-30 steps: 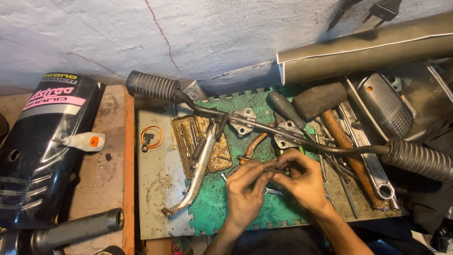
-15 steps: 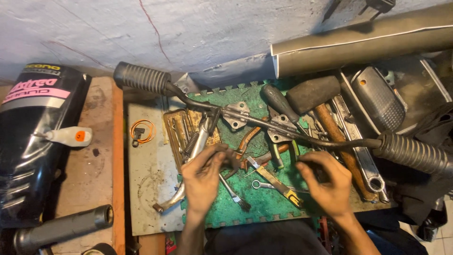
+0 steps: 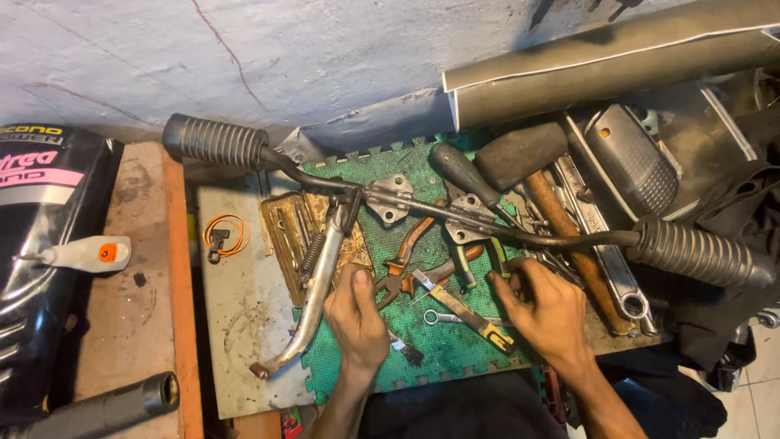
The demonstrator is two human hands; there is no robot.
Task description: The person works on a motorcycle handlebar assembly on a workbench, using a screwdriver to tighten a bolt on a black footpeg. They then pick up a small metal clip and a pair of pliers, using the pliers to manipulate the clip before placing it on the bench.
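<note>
My left hand [image 3: 357,317] rests on the green foam mat [image 3: 455,358], its fingertips against the chrome side stand [image 3: 313,297] and its thumb beside the orange-handled pliers [image 3: 406,256]. I see nothing in it. My right hand [image 3: 546,307] lies at the mat's right, fingers curled among the tools by the green-handled pliers [image 3: 479,258]; its grasp is hidden. Between the hands lie a yellow-and-black flat tool [image 3: 467,313] and a small spanner [image 3: 445,319]. A black footrest bar [image 3: 487,221] with ribbed rubber pegs [image 3: 215,140] crosses above both hands.
A rubber mallet [image 3: 520,154], a dark-handled screwdriver [image 3: 463,175] and a large spanner [image 3: 609,260] lie at the right. An orange wire loop [image 3: 226,234], a white bottle [image 3: 85,254] and a black fairing panel [image 3: 41,268] sit at the left. A grey roll [image 3: 609,65] lies along the wall.
My hands were joined over the mat's middle a second ago; they have come apart, the left toward the side stand, the right toward the tools at the right.
</note>
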